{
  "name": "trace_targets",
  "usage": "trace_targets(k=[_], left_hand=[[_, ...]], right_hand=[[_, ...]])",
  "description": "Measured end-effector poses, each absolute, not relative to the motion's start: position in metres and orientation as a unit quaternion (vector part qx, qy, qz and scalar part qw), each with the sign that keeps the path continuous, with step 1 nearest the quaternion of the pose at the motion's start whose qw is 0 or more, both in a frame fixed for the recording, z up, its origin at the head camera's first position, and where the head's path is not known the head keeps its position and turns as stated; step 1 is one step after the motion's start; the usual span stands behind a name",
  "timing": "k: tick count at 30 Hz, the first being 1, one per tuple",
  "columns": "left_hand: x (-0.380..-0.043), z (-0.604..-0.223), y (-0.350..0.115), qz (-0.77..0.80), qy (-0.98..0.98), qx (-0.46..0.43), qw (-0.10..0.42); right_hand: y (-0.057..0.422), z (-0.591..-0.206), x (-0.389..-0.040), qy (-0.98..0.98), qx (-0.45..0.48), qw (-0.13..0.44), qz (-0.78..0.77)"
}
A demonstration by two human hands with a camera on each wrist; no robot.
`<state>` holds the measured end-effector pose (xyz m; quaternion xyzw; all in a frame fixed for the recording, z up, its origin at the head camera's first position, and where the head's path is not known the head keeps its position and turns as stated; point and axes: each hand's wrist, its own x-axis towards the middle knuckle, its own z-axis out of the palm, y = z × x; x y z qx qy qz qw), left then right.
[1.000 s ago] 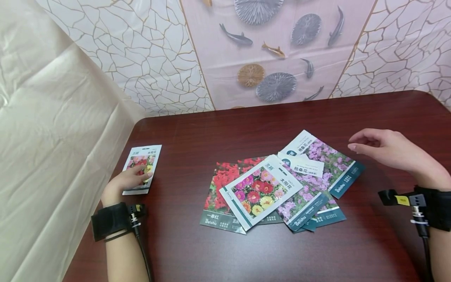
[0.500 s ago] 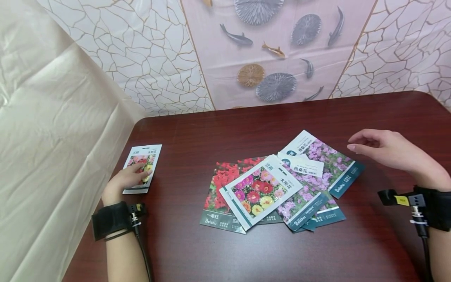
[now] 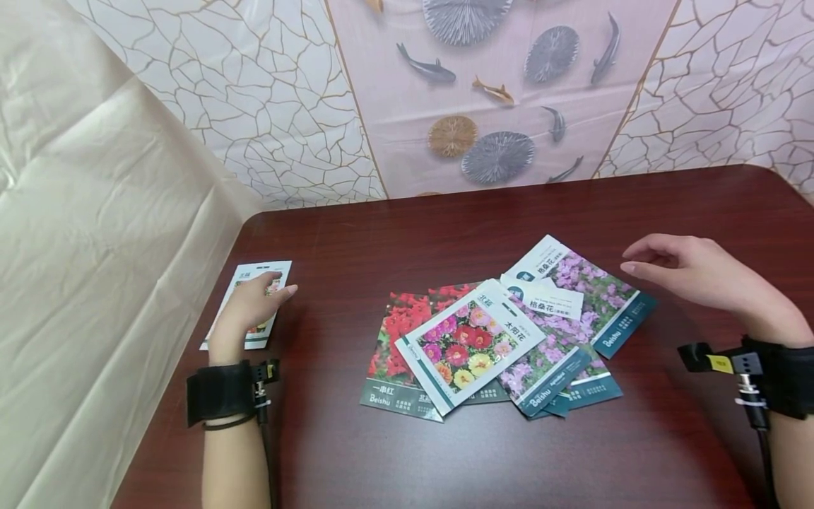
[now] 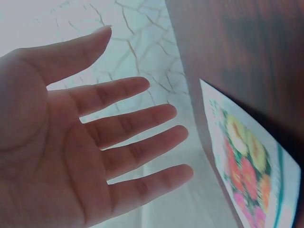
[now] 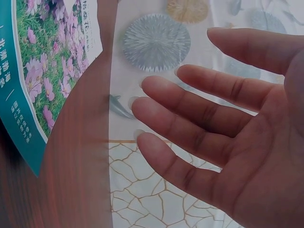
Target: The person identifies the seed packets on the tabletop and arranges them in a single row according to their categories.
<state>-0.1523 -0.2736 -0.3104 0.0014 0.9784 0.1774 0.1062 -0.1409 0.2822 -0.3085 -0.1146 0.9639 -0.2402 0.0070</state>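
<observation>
My left hand (image 3: 249,305) hovers over a seed packet (image 3: 259,341) with pink, red and yellow flowers at the table's left. In the left wrist view its fingers are spread and hold nothing, and the packet (image 4: 247,161) lies apart from them. The hand hides much of that packet in the head view. Right of the pile, my right hand (image 3: 693,272) hangs in the air with relaxed fingers, holding nothing. Nearest to it is a purple-flower packet (image 3: 594,290), its corner (image 5: 52,80) in the right wrist view.
Several seed packets overlap mid-table: a portulaca-like packet (image 3: 473,343) on top, red-flower packets (image 3: 403,339) beneath, purple ones (image 3: 540,360) to the right. The dark wooden table (image 3: 356,459) meets a patterned cloth (image 3: 432,106) at the back and a pale sheet (image 3: 114,268) at left.
My left hand has lifted off the left packet and moved slightly up and right, its fingers straighter. My right hand has barely shifted left. The packets lie as before.
</observation>
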Motion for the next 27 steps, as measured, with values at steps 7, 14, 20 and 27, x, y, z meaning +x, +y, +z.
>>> trace_targets(k=[7, 14, 20, 27], left_hand=[[-0.150, -0.306, -0.241, 0.192, 0.979, 0.024, 0.065], [-0.148, -0.309, -0.210, 0.185, 0.979, 0.059, 0.064], [-0.146, -0.311, -0.190, 0.184, 0.978, 0.073, 0.066], [-0.142, -0.316, -0.166, 0.190, 0.970, 0.112, 0.103]], right_hand=[[0.280, -0.307, -0.140, 0.964, -0.121, 0.012, -0.235], [0.279, -0.308, -0.139, 0.961, -0.132, 0.016, -0.243], [0.278, -0.307, -0.136, 0.958, -0.137, 0.023, -0.251], [0.277, -0.309, -0.136, 0.954, -0.171, 0.025, -0.244]])
